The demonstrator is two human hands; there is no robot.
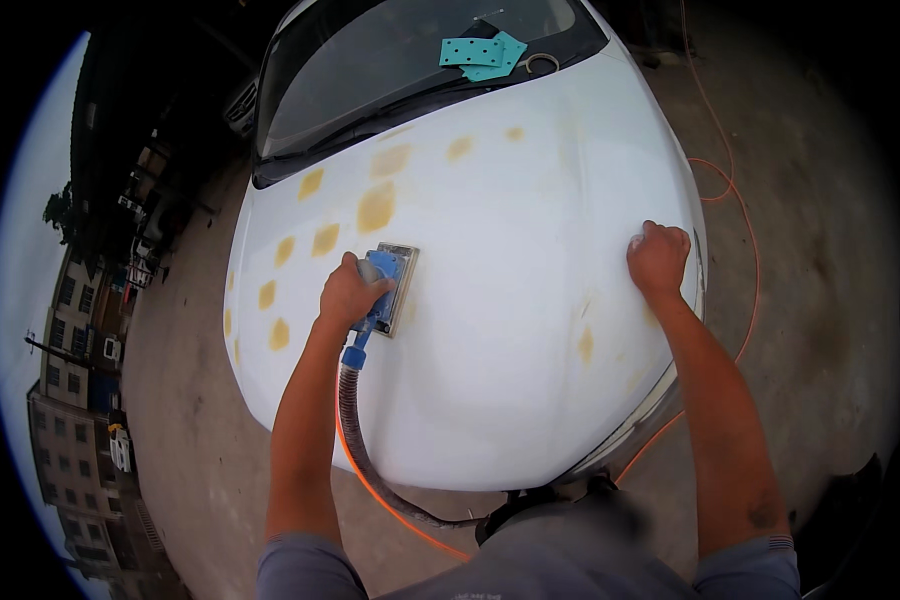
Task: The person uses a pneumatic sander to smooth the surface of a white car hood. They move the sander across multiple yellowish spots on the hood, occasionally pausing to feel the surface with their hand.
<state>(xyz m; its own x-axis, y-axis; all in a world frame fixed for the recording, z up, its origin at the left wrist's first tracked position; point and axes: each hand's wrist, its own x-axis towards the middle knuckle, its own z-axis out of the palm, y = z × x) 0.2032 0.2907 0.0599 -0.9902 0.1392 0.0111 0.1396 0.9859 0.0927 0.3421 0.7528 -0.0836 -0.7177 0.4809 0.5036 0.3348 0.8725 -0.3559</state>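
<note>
Both your hands are on the white car bonnet (490, 330): your left hand (348, 293) is closed around the blue rectangular hose-fed sanding block (388, 288) beside yellow filler patches (375, 207), probably rigid and light, best held by its top, while your right hand (657, 258) rests fisted

sander (390, 285) on hood (500, 330), sheets (482, 55) behind on windscreen (370, 60)

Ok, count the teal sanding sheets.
2 teal sheets, overlapped on the windshield: one on top, to the left; the other under it, to the right. More may hide beneath.
</note>
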